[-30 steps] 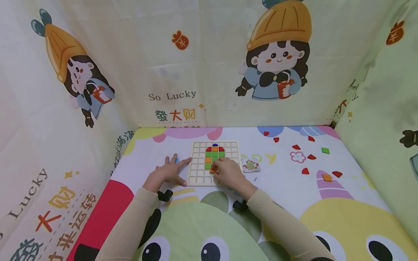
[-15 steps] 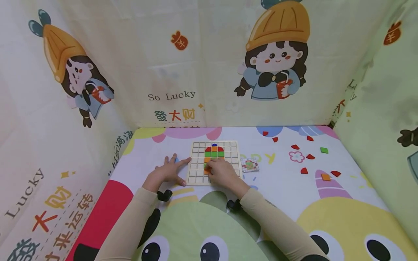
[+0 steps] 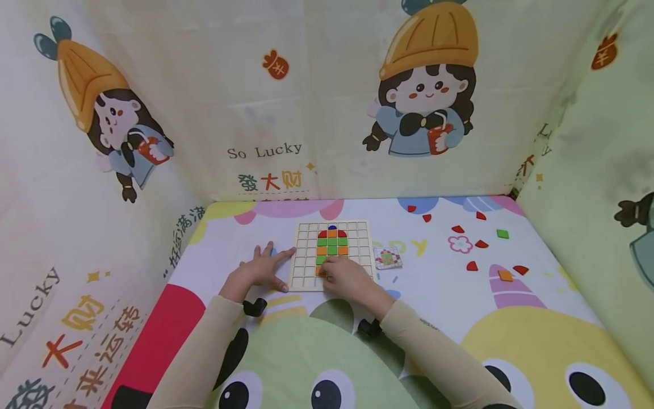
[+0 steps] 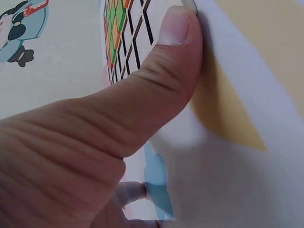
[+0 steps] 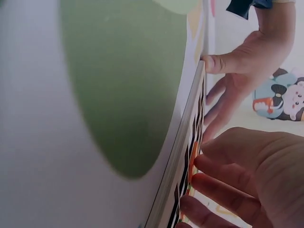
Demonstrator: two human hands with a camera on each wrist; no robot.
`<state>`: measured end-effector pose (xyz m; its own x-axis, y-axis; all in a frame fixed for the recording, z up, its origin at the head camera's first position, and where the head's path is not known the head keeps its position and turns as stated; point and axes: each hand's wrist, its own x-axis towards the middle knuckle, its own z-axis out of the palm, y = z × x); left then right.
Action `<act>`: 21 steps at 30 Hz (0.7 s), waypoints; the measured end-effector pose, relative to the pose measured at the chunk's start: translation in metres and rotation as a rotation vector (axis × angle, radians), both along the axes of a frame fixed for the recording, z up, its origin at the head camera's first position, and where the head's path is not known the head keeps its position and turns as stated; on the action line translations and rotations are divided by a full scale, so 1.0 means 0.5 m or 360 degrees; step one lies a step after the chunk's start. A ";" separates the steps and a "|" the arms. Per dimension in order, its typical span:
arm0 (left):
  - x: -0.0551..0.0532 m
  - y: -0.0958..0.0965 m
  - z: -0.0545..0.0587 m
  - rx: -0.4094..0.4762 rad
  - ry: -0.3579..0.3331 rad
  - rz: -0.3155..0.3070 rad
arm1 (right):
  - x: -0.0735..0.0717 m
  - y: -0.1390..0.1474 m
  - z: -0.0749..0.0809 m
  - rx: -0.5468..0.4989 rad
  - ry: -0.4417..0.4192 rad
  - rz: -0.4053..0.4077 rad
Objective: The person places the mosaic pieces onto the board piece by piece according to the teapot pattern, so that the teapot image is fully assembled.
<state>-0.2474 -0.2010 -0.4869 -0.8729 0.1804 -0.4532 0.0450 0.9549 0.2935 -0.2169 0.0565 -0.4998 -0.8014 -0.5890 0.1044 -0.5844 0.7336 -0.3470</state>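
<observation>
A pale wooden grid board (image 3: 306,279) lies on the table, with red, green, orange and blue tiles set in its middle columns. My right hand (image 3: 352,281) reaches over the lower middle of the board. Its fingertips touch an orange tile (image 5: 193,159), which lies flat in the grid; thumb and forefinger stand slightly apart there. Part of the pattern is hidden under this hand. To the left, my left hand (image 3: 259,270) lies with its fingers spread, thumb (image 4: 175,33) at the board's near left corner and forefinger touching its left edge.
A small pattern card (image 3: 388,258) lies just right of the board. Farther right are several loose red tiles (image 3: 472,266), a green tile (image 3: 503,234) and an orange tile (image 3: 505,275). Printed cloth walls (image 3: 337,113) stand behind and at both sides.
My right hand has brought the orange tile left and down into the grid, and its fingertips have since shifted slightly right on the board. The left hand stays at the board's edge.
</observation>
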 end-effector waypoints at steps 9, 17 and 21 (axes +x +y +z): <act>-0.001 0.001 -0.002 -0.0005 0.0010 0.0005 | -0.006 0.039 0.001 -0.0076 0.0006 0.0129; -0.001 -0.003 -0.001 0.0010 0.0001 0.0013 | -0.020 0.073 0.001 -0.0121 0.0088 0.0261; -0.001 -0.002 -0.001 0.0018 0.0004 -0.0001 | -0.033 0.098 0.002 -0.0064 0.0146 0.0274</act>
